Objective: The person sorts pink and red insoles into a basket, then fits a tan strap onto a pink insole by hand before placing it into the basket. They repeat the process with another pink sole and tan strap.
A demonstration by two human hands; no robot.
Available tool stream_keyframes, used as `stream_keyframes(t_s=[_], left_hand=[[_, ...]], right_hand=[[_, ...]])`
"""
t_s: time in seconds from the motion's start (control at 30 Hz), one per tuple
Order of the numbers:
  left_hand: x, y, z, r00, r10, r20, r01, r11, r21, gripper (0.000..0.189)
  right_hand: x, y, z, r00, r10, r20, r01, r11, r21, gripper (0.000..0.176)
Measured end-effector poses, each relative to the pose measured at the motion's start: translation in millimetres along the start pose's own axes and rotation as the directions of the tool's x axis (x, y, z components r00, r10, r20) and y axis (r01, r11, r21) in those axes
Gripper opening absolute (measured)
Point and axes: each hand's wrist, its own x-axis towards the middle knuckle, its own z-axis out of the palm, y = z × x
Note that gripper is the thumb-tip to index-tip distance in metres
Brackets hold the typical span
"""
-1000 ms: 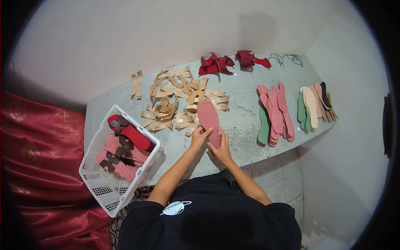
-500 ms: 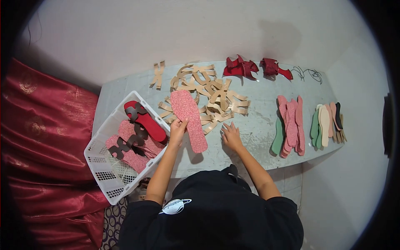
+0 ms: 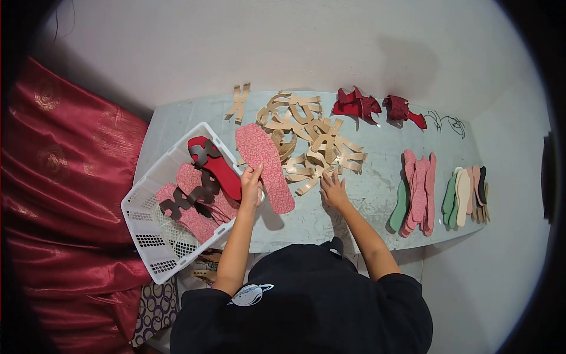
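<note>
My left hand [image 3: 252, 186] is closed on the edge of a pink patterned shoe sole [image 3: 266, 168], held up over the table and slanting toward me at its lower end. Something small and white shows at the wrist of that hand. Fingers spread, my right hand [image 3: 334, 192] reaches to the near edge of a heap of tan sandal straps [image 3: 315, 138]; its fingertips meet the lowest straps. Left of my left hand stands a white plastic basket [image 3: 154, 187], holding a red sole with a dark strap [image 3: 223, 176] and pink soles with dark brown straps [image 3: 197, 224].
Red strap pieces [image 3: 356, 106] and thin black cord [image 3: 447, 124] lie along the table's back. At the right are stacked pink soles [image 3: 420, 192], a green sole [image 3: 400, 206] and a row of mixed-colour soles [image 3: 463, 197]. A red curtain [image 3: 76, 194] hangs at the left.
My right hand has moved forward to the tan straps. My left hand still holds the pink sole, now a little further left relative to the heap. The whole view has shifted slightly.
</note>
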Motion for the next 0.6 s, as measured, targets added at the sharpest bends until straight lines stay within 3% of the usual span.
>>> stream_keyframes(t_s=[0.13, 0.23, 0.33, 0.4, 0.5, 0.6], left_hand=[[-3.1, -1.8, 2.6, 1.000, -0.012, 0.017, 0.011, 0.999, 0.035, 0.023], [-5.2, -0.4, 7.7, 1.000, -0.004, 0.020, 0.003, 0.998, 0.056, 0.023], [-5.6, 1.5, 10.6, 1.000, 0.001, 0.005, -0.002, 0.997, 0.073, 0.023], [-6.0, -0.3, 10.0, 1.000, 0.001, 0.003, -0.001, 0.997, 0.080, 0.023], [-4.4, -1.9, 6.3, 0.999, -0.014, 0.029, 0.011, 0.997, 0.073, 0.023], [-4.9, -1.3, 8.4, 1.000, -0.011, 0.008, 0.010, 0.995, 0.100, 0.023]], right_hand=[[-1.9, -1.1, -5.7, 1.000, 0.011, 0.000, -0.011, 1.000, -0.012, 0.046], [-6.1, 3.4, -11.3, 0.995, -0.023, -0.102, 0.028, 0.999, 0.040, 0.043], [-12.5, 11.9, -22.2, 0.973, -0.081, -0.216, 0.098, 0.993, 0.071, 0.042], [-16.6, 17.4, -33.9, 0.920, -0.208, -0.332, 0.269, 0.951, 0.152, 0.037], [-26.4, 16.1, -55.9, 0.898, -0.228, -0.375, 0.327, 0.917, 0.227, 0.031], [-34.9, 8.2, -81.3, 0.887, -0.219, -0.406, 0.295, 0.946, 0.133, 0.030]])
